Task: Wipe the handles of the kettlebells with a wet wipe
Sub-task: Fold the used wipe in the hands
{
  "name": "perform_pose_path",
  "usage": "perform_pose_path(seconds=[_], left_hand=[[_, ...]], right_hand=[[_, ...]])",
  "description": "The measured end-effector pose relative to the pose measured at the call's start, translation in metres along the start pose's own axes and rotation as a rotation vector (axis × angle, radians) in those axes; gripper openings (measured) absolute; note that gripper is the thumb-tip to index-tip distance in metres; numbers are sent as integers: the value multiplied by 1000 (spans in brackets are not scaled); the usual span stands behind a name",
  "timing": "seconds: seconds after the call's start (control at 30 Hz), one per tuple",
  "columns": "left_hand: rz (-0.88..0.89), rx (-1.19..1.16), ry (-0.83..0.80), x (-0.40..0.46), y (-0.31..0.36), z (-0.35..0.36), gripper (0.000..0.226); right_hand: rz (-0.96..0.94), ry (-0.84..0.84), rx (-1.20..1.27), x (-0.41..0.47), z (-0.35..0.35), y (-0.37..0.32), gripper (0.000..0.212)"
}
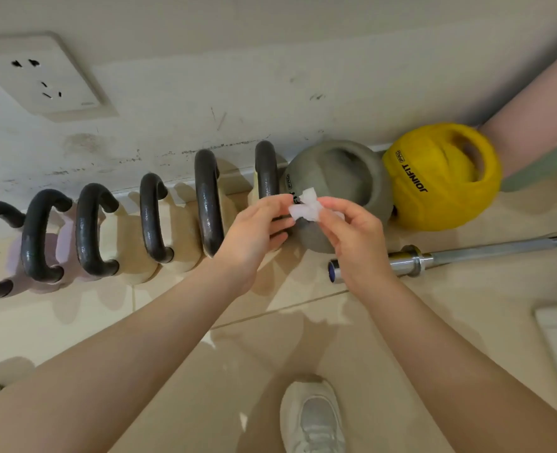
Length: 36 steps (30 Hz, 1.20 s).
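Observation:
Several kettlebells stand in a row along the wall, each with a dark curved handle point(208, 201); their bodies are pale pink at the left and cream further right. The rightmost handle point(266, 171) rises just behind my hands. My left hand point(254, 233) and my right hand point(352, 230) both pinch a small crumpled white wet wipe point(306, 209) between their fingertips, held in the air in front of the kettlebells. The wipe touches no handle.
A grey medicine ball point(339, 178) and a yellow one point(440, 178) with grip holes sit right of the kettlebells. A steel barbell point(434, 256) lies on the tiled floor. Another person's leg point(538, 103) stands at the right. A wall socket point(41, 76) and my white shoe point(313, 420) are visible.

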<state>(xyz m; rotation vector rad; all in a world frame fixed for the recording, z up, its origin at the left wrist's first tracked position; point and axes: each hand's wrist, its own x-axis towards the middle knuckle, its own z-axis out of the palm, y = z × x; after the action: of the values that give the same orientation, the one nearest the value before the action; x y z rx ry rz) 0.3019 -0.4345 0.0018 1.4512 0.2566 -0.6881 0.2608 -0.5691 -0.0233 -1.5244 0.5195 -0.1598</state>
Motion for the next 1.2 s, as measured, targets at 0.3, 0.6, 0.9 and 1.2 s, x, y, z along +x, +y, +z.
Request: perform_pose_path(seconds=[0.3,0.6,0.9,1.2], left_hand=[[49,152,-280,-7,25,98,21],[75,303,-394,-17,24,235,21],[191,498,-826,-78,21,389,10],[296,542,-1047,-134,4,480,20]], right_hand=[[-151,79,-100,-9,-87,-37,34],[-328,359,-437,-33,-207,-56,11],[-302,701,-513,-116,-346,-91,24],[-274,1182,-877,-175,-466,-114,25]])
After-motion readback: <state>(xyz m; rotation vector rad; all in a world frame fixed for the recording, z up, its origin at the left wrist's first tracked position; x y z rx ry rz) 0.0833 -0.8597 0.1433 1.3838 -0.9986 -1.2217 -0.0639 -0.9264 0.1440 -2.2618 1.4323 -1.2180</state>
